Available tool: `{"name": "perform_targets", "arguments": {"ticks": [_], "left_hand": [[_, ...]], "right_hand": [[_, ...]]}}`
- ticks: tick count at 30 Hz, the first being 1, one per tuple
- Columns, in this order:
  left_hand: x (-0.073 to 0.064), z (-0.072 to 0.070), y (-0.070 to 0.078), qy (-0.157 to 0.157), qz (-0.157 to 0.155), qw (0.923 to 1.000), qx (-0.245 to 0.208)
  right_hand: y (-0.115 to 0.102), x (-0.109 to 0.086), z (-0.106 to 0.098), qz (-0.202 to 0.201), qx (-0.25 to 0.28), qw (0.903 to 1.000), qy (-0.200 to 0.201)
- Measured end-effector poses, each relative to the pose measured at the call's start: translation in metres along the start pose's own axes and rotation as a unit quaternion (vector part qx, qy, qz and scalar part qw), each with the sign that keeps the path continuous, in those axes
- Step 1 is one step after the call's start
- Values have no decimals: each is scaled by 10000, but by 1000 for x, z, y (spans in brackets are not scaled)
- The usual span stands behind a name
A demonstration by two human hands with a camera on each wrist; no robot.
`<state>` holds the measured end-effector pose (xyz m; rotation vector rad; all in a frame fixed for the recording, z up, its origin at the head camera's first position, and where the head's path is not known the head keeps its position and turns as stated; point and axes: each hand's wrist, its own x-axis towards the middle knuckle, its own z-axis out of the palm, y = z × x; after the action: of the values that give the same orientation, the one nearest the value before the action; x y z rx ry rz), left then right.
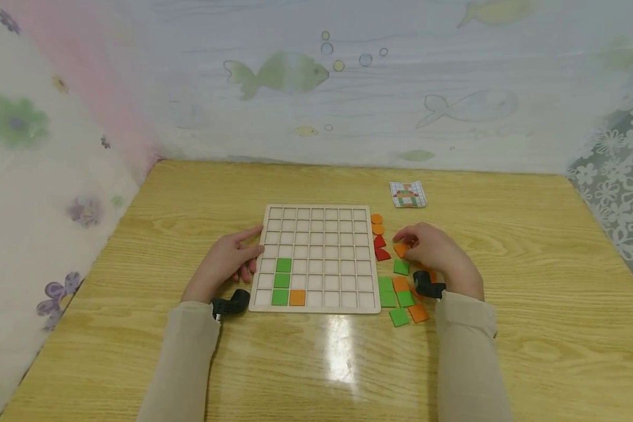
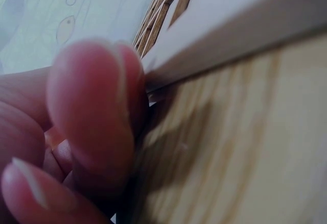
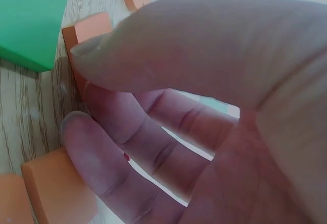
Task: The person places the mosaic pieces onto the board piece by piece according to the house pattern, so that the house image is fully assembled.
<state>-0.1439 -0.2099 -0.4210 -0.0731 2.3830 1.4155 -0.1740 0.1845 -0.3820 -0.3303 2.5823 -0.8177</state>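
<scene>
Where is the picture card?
In the head view, the picture card lies on the table, past the far right corner of the board, beyond and right of the orange discs.

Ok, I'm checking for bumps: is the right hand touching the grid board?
Apart: the head view shows tabletop and red pieces between the right hand and the grid board.

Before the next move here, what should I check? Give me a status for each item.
1. Left hand at the board: ok, fingers touch its left edge.
2. Right hand on one orange square: ok, pinched between thumb and finger.
3. That square lifted off the table: cannot tell.
4. Three green squares seated in cells: ok, one column.
5. Pattern card unobstructed: ok.
6. All loose pieces visible: not ok, right wrist overlaps some.
</scene>
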Motion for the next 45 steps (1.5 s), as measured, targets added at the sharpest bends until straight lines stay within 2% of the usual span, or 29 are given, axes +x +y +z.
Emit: {"name": "perform_targets", "arguments": {"ticks": [6, 14, 26, 39, 45], "left_hand": [[-1, -1, 1, 10, -8, 10000, 9], [-1, 0, 1, 9, -10, 10000, 4], [-1, 0, 3, -13, -84, 10000, -17], [0, 1, 0, -6, -58, 9999, -91], [1, 0, 1, 0, -119, 9999, -92]], "right_hand": [[0, 2, 0, -131, -127, 9998, 18], [-1, 3, 3, 73, -107, 9999, -44], [-4, 4, 6, 228, -43, 9997, 106], [-14, 4, 6, 138, -105, 9994, 307], [-28, 6, 11, 47, -21, 9998, 185]]}}
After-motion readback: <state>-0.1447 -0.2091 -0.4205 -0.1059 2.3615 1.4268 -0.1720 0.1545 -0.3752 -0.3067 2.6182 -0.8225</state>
